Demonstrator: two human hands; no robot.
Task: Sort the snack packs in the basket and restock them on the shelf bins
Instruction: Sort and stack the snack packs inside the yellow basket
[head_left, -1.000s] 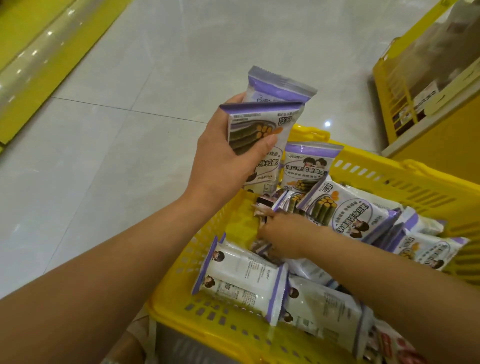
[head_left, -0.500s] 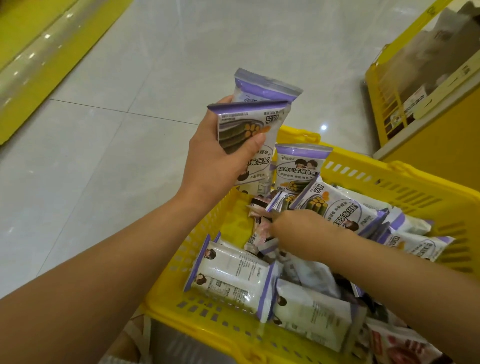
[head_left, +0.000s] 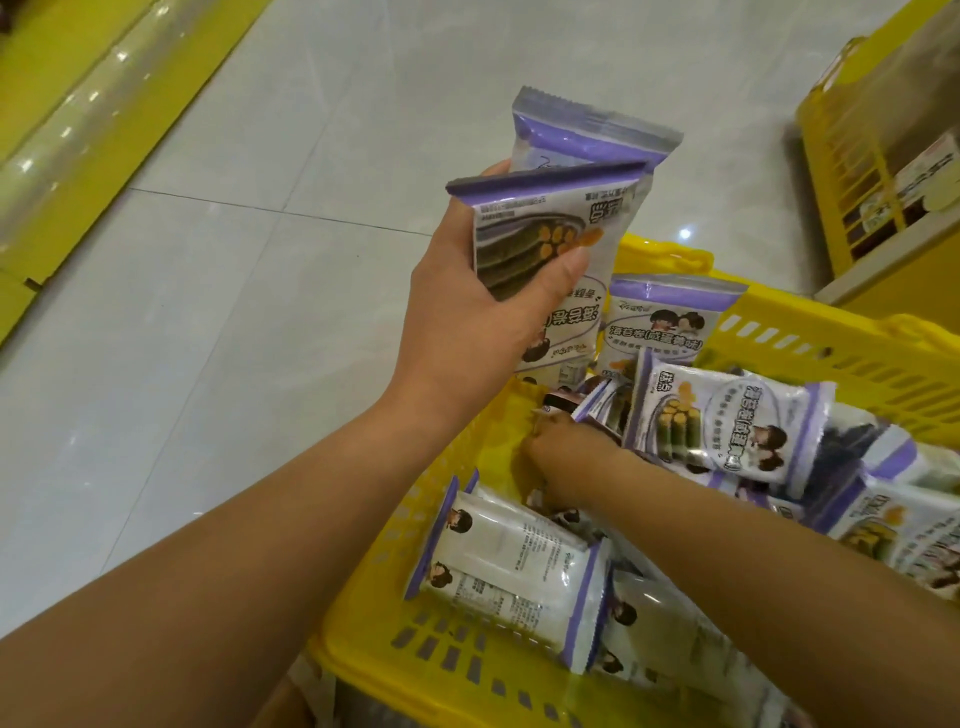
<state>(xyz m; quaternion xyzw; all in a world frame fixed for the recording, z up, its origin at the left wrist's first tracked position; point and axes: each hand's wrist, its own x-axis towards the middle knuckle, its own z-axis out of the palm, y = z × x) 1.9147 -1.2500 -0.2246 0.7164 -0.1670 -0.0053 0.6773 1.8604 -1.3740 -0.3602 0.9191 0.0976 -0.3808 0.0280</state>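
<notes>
My left hand (head_left: 467, 317) is raised over the yellow basket (head_left: 441, 654) and grips two purple-and-white seaweed-roll snack packs (head_left: 550, 244), one fanned behind the other. My right hand (head_left: 566, 457) reaches down into the basket's left side among small dark-ended packs (head_left: 597, 402); its fingers are hidden below the hand. Several more purple-and-white packs lie in the basket: one upright (head_left: 670, 322), one face up (head_left: 727, 421), one back side up (head_left: 509, 566).
A yellow shelf bin (head_left: 852, 156) holding packaged goods stands at the upper right, on a yellow shelf base (head_left: 914, 291). Grey floor tiles (head_left: 260, 312) spread to the left. Another yellow shelf base (head_left: 78, 130) runs along the far left.
My right hand has pushed deeper toward the basket's left wall among the small packs. My left hand still holds the same two packs at about the same height.
</notes>
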